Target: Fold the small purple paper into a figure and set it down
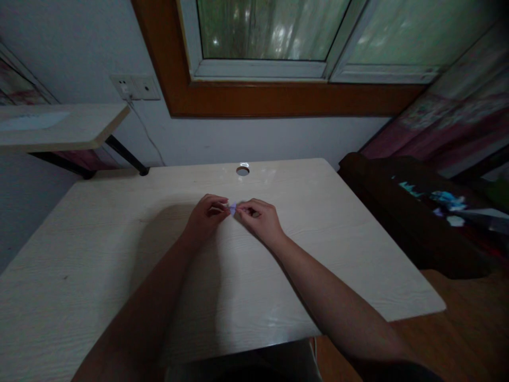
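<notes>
Between my two hands is a small pale-purple piece [233,209], perhaps folded paper; it is too small to tell its exact kind. My left hand [206,216] pinches its left side between thumb and fingers. From the other side, the thumb and fingertips of my right hand [260,215] close on its right edge. Both hands are held low over the pale wood-grain desk [254,286], just in front of the round cable hole [243,171]. The fingers cover much of the piece.
A raised shelf [95,119] on black legs stands at the back left. Behind the desk are a wall socket [135,87] with a white cable and a wood-framed window [262,101]. To the right, a dark brown seat or chest [382,207] carries several bright items.
</notes>
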`<control>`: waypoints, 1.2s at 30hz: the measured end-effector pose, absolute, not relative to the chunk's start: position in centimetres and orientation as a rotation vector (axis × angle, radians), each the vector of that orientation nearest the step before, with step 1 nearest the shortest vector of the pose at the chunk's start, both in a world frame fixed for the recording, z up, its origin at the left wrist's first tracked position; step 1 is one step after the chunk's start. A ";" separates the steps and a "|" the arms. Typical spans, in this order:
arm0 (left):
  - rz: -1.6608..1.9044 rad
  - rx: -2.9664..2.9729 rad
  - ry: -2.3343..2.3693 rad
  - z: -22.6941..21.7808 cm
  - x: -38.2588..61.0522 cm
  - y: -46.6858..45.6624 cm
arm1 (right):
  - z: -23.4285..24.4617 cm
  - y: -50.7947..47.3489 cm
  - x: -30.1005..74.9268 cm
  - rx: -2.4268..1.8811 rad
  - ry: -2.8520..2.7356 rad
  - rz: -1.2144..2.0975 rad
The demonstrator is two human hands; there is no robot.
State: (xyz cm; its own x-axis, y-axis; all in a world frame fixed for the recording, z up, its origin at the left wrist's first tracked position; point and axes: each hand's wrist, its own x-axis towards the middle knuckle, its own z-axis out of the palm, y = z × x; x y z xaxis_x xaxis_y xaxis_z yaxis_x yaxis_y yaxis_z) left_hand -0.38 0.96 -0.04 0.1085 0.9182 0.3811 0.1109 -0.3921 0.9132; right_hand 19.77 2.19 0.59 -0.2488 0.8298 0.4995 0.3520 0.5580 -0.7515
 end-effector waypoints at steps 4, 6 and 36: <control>1.377 1.614 1.069 0.0 -0.6 1.0 | 0.7 2.2 19.9 -1.015 -1.734 0.637; 1.374 1.614 1.115 0.0 -0.7 1.1 | 0.8 2.3 20.0 -1.041 -1.686 0.644; 1.263 1.532 1.228 0.4 -1.1 1.2 | 1.5 2.9 20.8 -1.039 -1.558 0.881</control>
State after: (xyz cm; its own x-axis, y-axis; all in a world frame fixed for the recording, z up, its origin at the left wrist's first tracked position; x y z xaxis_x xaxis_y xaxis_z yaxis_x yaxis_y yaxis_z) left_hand -1.11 1.22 0.35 0.0370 0.9747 0.2204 0.1928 -0.2233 0.9555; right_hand 20.75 2.92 1.48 -0.1058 0.9325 0.3453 0.1855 0.3596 -0.9145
